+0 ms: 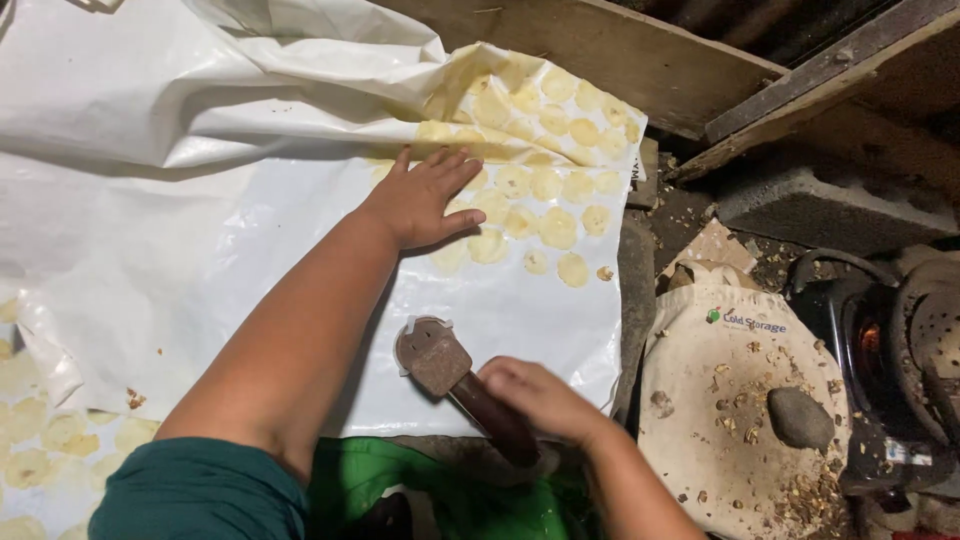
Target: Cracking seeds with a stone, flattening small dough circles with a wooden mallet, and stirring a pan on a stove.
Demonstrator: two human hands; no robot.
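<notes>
Mallet [440, 362] gripped in right hand [540, 400], below flat left hand [420, 200].

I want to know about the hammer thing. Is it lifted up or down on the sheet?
Down: the mallet head rests on the white sheet.

White plastic sheet [200, 240] under flattened yellow discs [545, 200].

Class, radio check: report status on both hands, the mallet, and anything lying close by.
Left hand open, flat on pale flattened discs. Right hand grips mallet, head resting on white sheet. Grey stone on cloth, apart at right.
</notes>
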